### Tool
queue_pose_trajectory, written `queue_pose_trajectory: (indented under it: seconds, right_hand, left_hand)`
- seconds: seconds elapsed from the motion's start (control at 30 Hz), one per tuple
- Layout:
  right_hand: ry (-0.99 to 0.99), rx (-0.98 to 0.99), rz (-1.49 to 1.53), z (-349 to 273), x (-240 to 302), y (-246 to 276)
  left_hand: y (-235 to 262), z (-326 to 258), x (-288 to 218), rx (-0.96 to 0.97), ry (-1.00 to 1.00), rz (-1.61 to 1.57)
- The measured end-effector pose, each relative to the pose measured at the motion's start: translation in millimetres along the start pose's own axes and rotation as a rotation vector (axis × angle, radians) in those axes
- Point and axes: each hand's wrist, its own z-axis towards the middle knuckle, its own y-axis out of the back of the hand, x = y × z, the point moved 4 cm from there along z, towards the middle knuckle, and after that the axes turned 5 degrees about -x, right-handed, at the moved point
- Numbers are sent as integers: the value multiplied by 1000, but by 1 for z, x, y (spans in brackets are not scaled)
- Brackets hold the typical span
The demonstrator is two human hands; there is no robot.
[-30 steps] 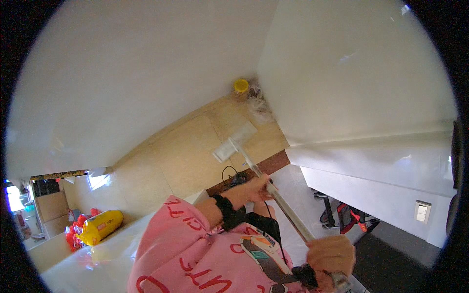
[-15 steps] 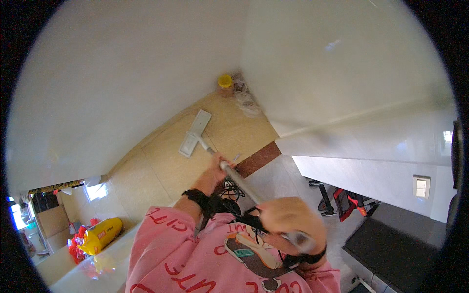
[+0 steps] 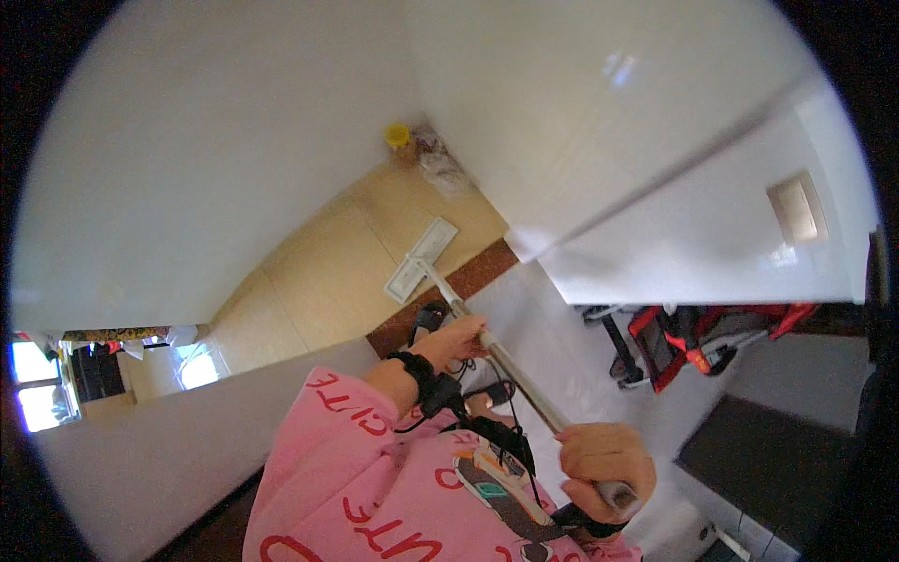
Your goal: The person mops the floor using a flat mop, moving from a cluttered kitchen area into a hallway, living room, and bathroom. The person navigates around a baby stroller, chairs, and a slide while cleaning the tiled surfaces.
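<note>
Mop head [image 3: 421, 259] has slid back from the yellow tub [image 3: 398, 136] | left hand [image 3: 456, 339] and right hand [image 3: 604, 459] clench mop pole [image 3: 510, 367] | beige floor [image 3: 309, 281] stroke continuing.

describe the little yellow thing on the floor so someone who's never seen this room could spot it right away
Start at the strip of tan tiled floor running between the white walls and follow it to its far corner. The small yellow container stands there, next to a pale crumpled bag and well beyond the flat mop head. It is the only bright yellow thing on the floor.
</note>
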Motion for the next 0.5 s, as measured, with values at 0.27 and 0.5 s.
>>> queue_pose_trajectory:
  seconds: [0.27,0.5]
  right_hand:
    - [158,-364,-50,-108,79,29]
    - [395,-402,31,-122,90,20]
  left_hand:
    - [-121,-8,161,143,276,209]
    - [-121,-53,137,208,227,103]
